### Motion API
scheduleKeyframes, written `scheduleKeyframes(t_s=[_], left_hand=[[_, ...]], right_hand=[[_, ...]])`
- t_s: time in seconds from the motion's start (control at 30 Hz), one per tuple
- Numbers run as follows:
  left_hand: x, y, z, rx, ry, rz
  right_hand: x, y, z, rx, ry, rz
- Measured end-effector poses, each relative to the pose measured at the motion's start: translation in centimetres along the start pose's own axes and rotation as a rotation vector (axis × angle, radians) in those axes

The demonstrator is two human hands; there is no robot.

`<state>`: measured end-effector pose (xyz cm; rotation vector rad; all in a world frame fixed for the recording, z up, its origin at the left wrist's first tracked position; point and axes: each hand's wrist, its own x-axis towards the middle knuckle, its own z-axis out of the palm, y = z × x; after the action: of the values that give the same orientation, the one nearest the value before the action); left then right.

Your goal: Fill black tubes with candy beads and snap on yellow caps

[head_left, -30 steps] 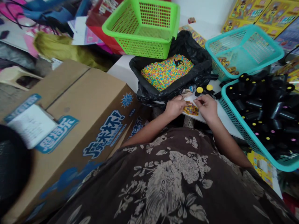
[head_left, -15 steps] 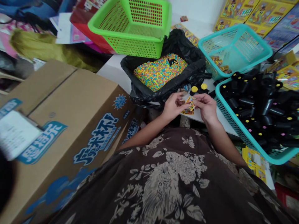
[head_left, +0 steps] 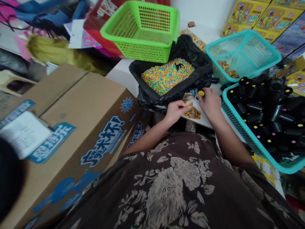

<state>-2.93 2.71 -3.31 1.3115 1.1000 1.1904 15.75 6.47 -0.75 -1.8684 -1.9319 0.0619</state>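
My left hand [head_left: 175, 111] pinches a small yellow printed label [head_left: 189, 104] between thumb and fingertips. Just below it, more yellow labels [head_left: 193, 113] lie in a small pile at the table's front edge. My right hand [head_left: 211, 103] has its fingers curled round a small black tube with a yellow top [head_left: 201, 93], standing at the table's edge; most of the tube is hidden by the hand. Right behind the hands, a black-bag-lined tub [head_left: 145, 98] holds many small coloured candy balls [head_left: 166, 76].
A teal basket [head_left: 247, 127] on the right is heaped with black tubes [head_left: 269, 108]. Behind it, another teal basket [head_left: 252, 54] holds a few wrapped tubes. A green basket [head_left: 143, 51] rests at the tub's back. A big cardboard box [head_left: 95, 105] stands left; yellow boxes [head_left: 247, 14] are stacked back right.
My right hand has let go of the label and moved right and up to the black tubes. My left hand still holds the label. The whole view has shifted slightly.
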Motion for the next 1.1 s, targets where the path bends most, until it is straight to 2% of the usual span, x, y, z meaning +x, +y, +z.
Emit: scheduleKeyframes(t_s=[0.1, 0.2, 0.27, 0.4, 0.5, 0.6, 0.67, 0.73, 0.97, 1.1], left_hand=[[-0.1, 0.1, -0.4, 0.061, -0.003, 0.069], [-0.1, 0.2, -0.7, 0.111, -0.007, 0.099], [-0.2, 0.3, -0.9, 0.108, -0.036, 0.043], [-0.2, 0.7, -0.8, -0.028, -0.158, -0.153], [-0.1, 1.2, -0.5, -0.104, -0.201, -0.224], [-0.1, 1.7, -0.4, -0.104, -0.265, -0.228], [-0.2, 1.9, -0.3, -0.068, -0.323, -0.199], [-0.3, 2.2, -0.2, -0.031, -0.360, -0.167], [-0.5, 2.0, 0.3, -0.091, -0.300, -0.129], [-0.6, 1.6, 0.4, -0.014, -0.238, -0.045]], right_hand=[[0.7, -0.6, 0.5, -0.062, -0.071, -0.018], [1.0, -0.3, 0.9, -0.035, -0.070, -0.024], [1.0, 0.2, 1.1, 0.008, -0.059, -0.025], [0.3, 1.0, 0.7, 0.161, -0.029, -0.031], [-1.0, 1.3, -0.6, 0.456, -0.029, -0.001], [-2.5, 1.3, -2.5, 0.810, -0.260, 0.005], [-3.4, 1.1, -3.6, 0.906, -0.436, 0.010], [-3.9, 0.8, -4.3, 0.915, -0.507, 0.040], [-4.6, 0.1, -4.2, 1.108, -0.453, 0.262], [-4.9, 0.1, -4.2, 1.152, -0.456, 0.278]])
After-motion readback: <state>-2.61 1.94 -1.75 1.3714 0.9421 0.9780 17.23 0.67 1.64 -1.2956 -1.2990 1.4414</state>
